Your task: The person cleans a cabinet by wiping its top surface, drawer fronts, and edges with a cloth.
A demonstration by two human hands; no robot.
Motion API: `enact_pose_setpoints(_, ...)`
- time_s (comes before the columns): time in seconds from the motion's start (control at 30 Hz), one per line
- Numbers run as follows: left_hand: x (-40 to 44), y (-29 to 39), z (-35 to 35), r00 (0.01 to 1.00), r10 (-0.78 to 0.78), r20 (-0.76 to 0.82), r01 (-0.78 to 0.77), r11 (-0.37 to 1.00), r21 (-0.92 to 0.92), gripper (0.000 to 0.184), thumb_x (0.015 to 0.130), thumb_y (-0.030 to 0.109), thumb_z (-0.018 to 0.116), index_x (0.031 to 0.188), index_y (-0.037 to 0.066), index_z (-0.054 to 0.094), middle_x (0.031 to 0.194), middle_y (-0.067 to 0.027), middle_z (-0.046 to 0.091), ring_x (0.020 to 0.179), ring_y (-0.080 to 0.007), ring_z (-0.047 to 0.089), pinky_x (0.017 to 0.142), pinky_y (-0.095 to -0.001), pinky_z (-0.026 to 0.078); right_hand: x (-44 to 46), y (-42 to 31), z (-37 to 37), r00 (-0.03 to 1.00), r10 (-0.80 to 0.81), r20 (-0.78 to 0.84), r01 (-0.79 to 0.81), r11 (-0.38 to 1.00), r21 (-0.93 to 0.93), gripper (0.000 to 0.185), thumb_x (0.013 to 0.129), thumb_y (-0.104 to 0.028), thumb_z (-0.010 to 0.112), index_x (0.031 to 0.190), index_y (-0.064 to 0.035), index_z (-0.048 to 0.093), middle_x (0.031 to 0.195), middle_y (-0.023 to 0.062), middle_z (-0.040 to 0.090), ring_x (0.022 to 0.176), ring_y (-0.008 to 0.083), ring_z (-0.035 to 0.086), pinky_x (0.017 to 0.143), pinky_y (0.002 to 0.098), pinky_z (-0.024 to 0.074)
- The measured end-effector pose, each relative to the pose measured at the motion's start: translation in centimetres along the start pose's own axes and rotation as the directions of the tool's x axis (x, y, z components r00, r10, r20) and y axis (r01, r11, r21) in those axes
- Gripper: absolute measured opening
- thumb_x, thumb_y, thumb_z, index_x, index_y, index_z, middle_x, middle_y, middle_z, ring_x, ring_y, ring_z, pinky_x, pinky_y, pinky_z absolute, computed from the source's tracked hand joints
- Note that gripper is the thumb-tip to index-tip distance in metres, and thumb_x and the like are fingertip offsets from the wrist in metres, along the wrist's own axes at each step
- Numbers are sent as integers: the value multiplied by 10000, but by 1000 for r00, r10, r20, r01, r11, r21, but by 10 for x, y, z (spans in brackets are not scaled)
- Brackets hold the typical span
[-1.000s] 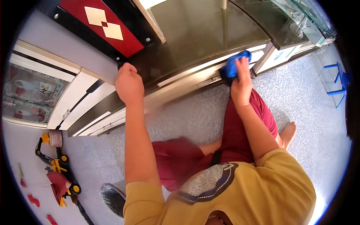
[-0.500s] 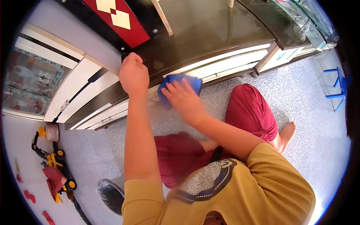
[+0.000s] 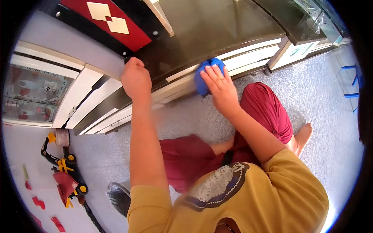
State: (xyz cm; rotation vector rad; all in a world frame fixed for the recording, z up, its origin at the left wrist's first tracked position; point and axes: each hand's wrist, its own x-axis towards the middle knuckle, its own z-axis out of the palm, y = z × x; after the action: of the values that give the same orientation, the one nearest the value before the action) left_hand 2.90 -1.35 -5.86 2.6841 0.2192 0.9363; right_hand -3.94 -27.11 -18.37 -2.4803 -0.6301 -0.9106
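Note:
A crumpled blue cloth [image 3: 201, 80] lies under my right hand [image 3: 222, 87], which presses it against the white drawer front of a low cabinet. The fingers of that hand are bent over the cloth. My left hand [image 3: 136, 79] is closed in a fist at the left end of the cabinet's dark glossy top [image 3: 217, 29], close to the lower corner of a black and red panel [image 3: 134, 39]. Whatever the left fingers hold, if anything, is hidden from above.
White drawers [image 3: 252, 58] run along the cabinet front. At the left are a white door [image 3: 83, 91] and a toy digger [image 3: 68, 180] on the floor. A dark round container [image 3: 118, 198] stands near my left elbow. Blue legs [image 3: 353, 81] show at the far right.
My right hand and the blue cloth have moved right and slightly up along the drawer front. My left hand stays closed at the same corner. The view has shifted slightly.

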Motion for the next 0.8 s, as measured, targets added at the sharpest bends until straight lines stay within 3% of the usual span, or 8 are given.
enact_pose_setpoints(0.1,1,0,0,1000,0,16,0,1000,0,113,892,38,566,821,87,640,845,-144,696,787,-408,673,700,-498,531,17,-33,-5,993,86,87,-81,995,-63,605,919,-105,605,1520,-87,546,1586,118,519,1476,321,476,1272,546,295)
enact_pose_setpoints(0.2,0,-1,0,1000,16,-6,-16,1000,-8,113,892,41,567,823,85,645,846,-149,699,789,-409,672,696,-492,529,18,-53,18,998,-8,65,3,998,64,619,901,-47,591,1517,-88,557,1582,108,534,1495,317,473,1286,554,279)
enact_pose_setpoints(0.33,1,-1,-1,1000,19,4,-19,1000,3,112,894,40,561,835,76,650,855,-157,703,788,-414,668,697,-492,526,25,-75,31,984,-176,31,167,968,190,575,906,-85,601,1480,-98,584,1532,81,577,1449,282,505,1270,518,314)
enact_pose_setpoints(0.47,0,-1,-6,1000,-1,21,2,999,-37,117,902,39,556,848,72,654,865,-163,705,801,-413,670,712,-495,526,20,-61,32,983,-175,49,171,982,77,543,927,-147,586,1469,-116,603,1533,42,581,1461,249,493,1267,516,315)
enact_pose_setpoints(0.57,1,-1,-7,999,-16,39,17,999,-28,118,908,40,555,854,74,654,871,-164,707,809,-411,673,724,-494,528,18,-33,4,992,-108,66,113,991,-66,556,947,-144,555,1502,-129,583,1544,35,571,1464,252,489,1283,528,286)
enact_pose_setpoints(0.6,1,-1,-6,999,-22,47,23,1000,-20,118,909,40,555,855,75,654,873,-163,708,811,-411,673,727,-494,528,16,-23,-5,995,-33,90,35,999,-15,616,923,-78,569,1535,-148,557,1558,44,558,1493,256,463,1293,544,258)
enact_pose_setpoints(0.67,1,-5,-4,999,-5,34,5,1000,-22,115,910,42,557,857,77,653,880,-161,709,810,-411,673,728,-494,530,6,5,-10,988,55,146,-27,982,-185,634,947,-158,585,1575,-223,519,1617,-13,511,1533,190,427,1309,522,220)
enact_pose_setpoints(0.8,0,-5,-3,1000,9,27,-7,999,-52,116,911,41,557,853,80,650,888,-156,709,807,-410,673,729,-492,532,-1,37,-25,991,131,-4,-130,984,-120,664,917,-24,567,1562,-179,532,1609,54,524,1515,272,462,1291,572,243)
